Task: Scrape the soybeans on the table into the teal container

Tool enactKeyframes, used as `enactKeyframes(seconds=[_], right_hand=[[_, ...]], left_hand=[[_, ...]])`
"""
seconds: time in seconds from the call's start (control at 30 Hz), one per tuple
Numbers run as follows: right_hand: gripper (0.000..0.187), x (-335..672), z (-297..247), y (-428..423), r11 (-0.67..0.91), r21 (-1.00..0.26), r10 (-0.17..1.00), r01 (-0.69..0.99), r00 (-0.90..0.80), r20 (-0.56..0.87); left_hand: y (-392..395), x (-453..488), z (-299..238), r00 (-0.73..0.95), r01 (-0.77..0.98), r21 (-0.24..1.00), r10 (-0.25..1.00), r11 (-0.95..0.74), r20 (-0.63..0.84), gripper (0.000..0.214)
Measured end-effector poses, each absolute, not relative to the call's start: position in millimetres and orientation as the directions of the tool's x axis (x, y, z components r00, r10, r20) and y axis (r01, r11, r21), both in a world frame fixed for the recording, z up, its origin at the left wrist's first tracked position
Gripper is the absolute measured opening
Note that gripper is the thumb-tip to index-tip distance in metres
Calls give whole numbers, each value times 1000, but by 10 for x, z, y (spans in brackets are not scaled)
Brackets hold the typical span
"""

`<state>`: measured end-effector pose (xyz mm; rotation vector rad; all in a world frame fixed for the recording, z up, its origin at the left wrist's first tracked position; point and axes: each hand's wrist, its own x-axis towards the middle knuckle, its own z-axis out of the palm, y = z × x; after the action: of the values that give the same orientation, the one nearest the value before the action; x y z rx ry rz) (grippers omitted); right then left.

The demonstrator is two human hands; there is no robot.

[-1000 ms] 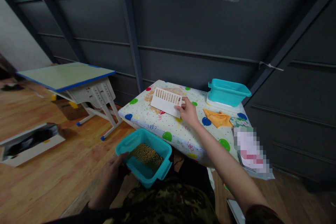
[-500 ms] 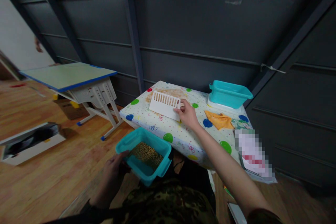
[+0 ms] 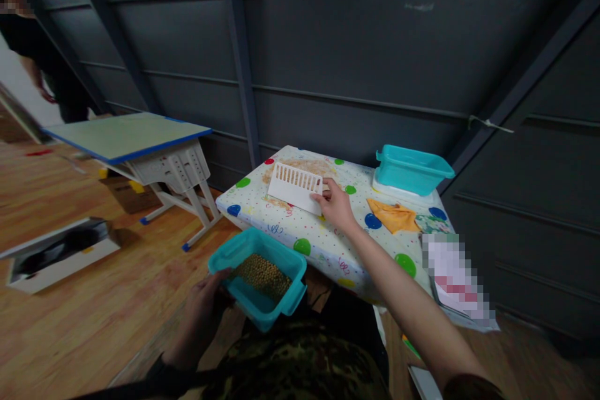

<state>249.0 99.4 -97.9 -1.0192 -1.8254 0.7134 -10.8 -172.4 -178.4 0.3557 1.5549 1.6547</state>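
My left hand (image 3: 209, 295) grips the near-left rim of a turquoise plastic bin (image 3: 293, 300), held below the table's front edge. Yellowish-brown beans or similar grains (image 3: 263, 274) cover part of its bottom. My right hand (image 3: 334, 201) is closed on the right end of a white slotted plastic plate (image 3: 296, 190), which stands tilted on the table with its row of slots along the top. Behind and under the plate lies a brownish patch of fine grains (image 3: 307, 165) on the balloon-patterned tablecloth (image 3: 262, 215).
A second turquoise bin (image 3: 412, 169) rests on a white base at the table's back right. Near it lie an orange cloth (image 3: 394, 215) and blurred papers (image 3: 454, 278). A desk (image 3: 135, 137) and an open box (image 3: 60, 256) are to the left. One person (image 3: 47, 69) stands behind the desk.
A person has come further into view at the far left. The whole view has shifted slightly; my hands, the bin and the slotted plate keep nearly the same positions.
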Motion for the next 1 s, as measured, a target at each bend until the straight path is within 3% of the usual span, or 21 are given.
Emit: enactKeyframes(seconds=[1.0], right_hand=[[29,2469,-950,892,469,-833,870,294,-318,377]], left_hand=[[-1706,-166,-1721,-609,-405,911,722,73,-329,52]])
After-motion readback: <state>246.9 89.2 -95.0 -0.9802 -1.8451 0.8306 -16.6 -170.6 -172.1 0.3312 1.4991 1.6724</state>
